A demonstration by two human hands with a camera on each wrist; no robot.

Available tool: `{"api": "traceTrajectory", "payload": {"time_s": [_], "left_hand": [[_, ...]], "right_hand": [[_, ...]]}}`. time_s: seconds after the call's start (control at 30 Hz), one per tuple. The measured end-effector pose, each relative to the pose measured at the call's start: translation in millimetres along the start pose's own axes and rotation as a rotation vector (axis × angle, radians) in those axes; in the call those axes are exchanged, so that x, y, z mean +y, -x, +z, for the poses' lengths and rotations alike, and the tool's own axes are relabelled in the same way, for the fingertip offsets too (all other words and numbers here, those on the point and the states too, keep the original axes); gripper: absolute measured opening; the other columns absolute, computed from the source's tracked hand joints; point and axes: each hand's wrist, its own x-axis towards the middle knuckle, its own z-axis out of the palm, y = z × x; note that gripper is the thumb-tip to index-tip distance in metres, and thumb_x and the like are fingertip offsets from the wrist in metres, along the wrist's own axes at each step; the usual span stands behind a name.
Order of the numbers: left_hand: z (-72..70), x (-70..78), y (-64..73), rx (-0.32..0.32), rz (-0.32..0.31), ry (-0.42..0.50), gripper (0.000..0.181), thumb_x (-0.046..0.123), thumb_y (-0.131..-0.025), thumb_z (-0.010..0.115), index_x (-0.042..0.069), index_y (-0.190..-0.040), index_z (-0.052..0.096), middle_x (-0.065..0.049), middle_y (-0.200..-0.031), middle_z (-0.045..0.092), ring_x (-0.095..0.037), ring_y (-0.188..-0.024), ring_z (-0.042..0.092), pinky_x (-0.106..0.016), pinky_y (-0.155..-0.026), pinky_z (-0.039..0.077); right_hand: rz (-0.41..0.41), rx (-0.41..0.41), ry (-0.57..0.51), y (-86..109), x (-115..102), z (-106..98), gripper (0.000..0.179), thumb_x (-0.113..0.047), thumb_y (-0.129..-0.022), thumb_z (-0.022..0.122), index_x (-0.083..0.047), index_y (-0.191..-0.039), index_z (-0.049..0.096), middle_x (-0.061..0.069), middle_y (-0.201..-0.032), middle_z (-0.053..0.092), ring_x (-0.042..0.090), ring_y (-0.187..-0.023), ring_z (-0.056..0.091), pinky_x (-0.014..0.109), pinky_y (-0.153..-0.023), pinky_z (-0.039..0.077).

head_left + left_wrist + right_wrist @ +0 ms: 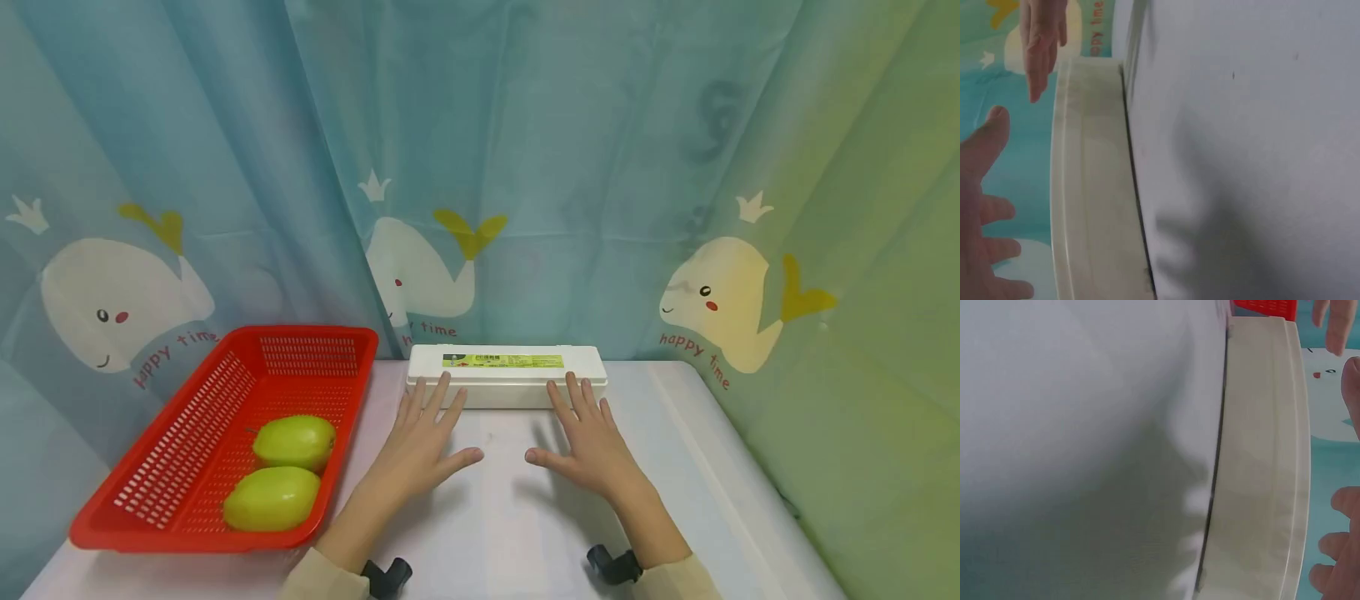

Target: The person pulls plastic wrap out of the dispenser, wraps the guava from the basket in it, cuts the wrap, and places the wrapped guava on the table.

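Observation:
Both hands hover over the white table with fingers spread and nothing held. My left hand [420, 442] is in front of the left part of a long white lidded box [510, 393], which has a green and yellow label on its lid. My right hand [592, 446] is likewise near the box's right part. In the left wrist view the box's front wall [1094, 175] runs upright beside the left hand [979, 206]. The right wrist view shows the box [1254, 456] next to the right hand [1344, 544]. Cast shadows of the hands lie on the table.
On the left stands a red perforated basket [191, 537] holding two green fruits, one farther back [295, 442] and one nearer [272, 498]. Behind the table hangs a blue-green curtain [570, 167] printed with whales. The table [502, 533] reaches toward me.

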Motion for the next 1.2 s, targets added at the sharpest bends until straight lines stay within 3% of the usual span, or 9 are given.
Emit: {"api": "traceTrajectory", "payload": {"time_s": [0.43,0.67,1.2], "left_hand": [[9.3,-0.4,-20.9,-0.083,0.023,-0.059,0.09,0.067,-0.09,0.057,0.01,-0.155,0.034,-0.019,-0.164,0.019,-0.053,-0.147,0.014,-0.069,-0.115,0.018],[15.3,-1.8,-24.0,-0.131,0.003,-0.056,0.089,0.066,-0.09,0.057,0.011,-0.156,0.034,-0.019,-0.165,0.017,-0.053,-0.148,0.011,-0.068,-0.115,0.017],[15.8,-7.0,-25.4,-0.132,0.008,-0.075,0.088,0.064,-0.09,0.058,0.013,-0.157,0.031,-0.018,-0.166,0.009,-0.051,-0.149,0.004,-0.066,-0.118,0.011]], "right_hand": [[-0.014,-0.031,0.056,-2.5,8,7,0.109,-0.073,-0.079,0.065,-0.012,-0.159,0.025,0.022,-0.165,0.012,0.044,-0.151,0.009,0.067,-0.115,0.018],[-0.029,-0.039,0.063,-3.6,11,10,0.109,-0.075,-0.078,0.063,-0.01,-0.158,0.027,0.023,-0.165,0.011,0.046,-0.151,0.009,0.067,-0.115,0.019],[-0.05,-0.035,0.09,-10.6,10,5,0.104,-0.071,-0.082,0.063,-0.011,-0.158,0.026,0.025,-0.164,0.011,0.048,-0.15,0.008,0.067,-0.115,0.018]]}}
